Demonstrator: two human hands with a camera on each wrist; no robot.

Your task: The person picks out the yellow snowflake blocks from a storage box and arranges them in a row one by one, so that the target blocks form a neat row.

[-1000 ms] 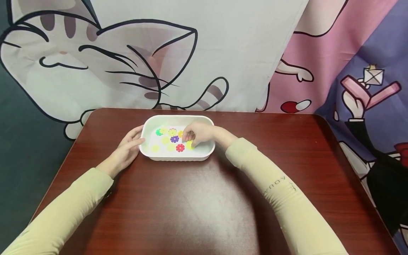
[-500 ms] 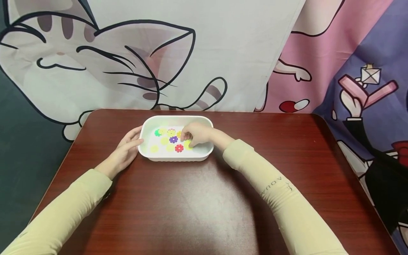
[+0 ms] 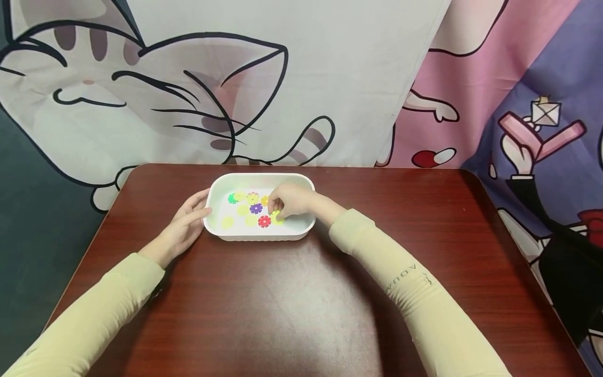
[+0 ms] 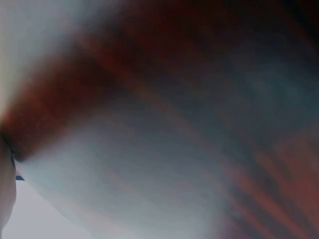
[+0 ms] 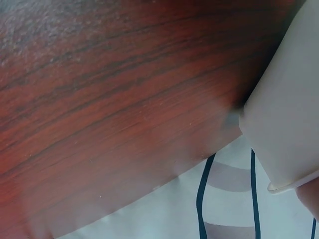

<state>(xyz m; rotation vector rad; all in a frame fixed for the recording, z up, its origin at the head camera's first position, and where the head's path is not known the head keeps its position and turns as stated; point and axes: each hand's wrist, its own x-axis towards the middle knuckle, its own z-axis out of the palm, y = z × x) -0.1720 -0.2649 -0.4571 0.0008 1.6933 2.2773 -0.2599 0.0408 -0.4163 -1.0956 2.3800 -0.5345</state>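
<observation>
A white tray [image 3: 259, 233] stands near the table's far edge. In it lie several notched, flower-like plastic discs: a red disc [image 3: 264, 221], a purple disc [image 3: 256, 208], a green disc [image 3: 232, 198], the rest mostly yellow. My left hand [image 3: 186, 222] holds the tray's left end, thumb at the rim and fingers along the outer wall. Inside the tray my right hand [image 3: 293, 199], fingers curled, pinches a yellow disc [image 3: 276, 218] between thumb and fingertips. Those fingertips partly cover it. The right wrist view shows the tray's outer wall [image 5: 286, 109]; the left wrist view is blurred.
The brown wooden table [image 3: 264, 309] stretches in front of the tray, with glare in its middle. Right behind its far edge hangs a white cloth with a cat drawing [image 3: 188, 99]. Pink and blue printed cloth [image 3: 471, 104] hangs at the right.
My right thumb has shifted slightly left over the yellow disc, closing toward the fingers. My left hand stays at the tray's end. The whole head view has shifted a little.
</observation>
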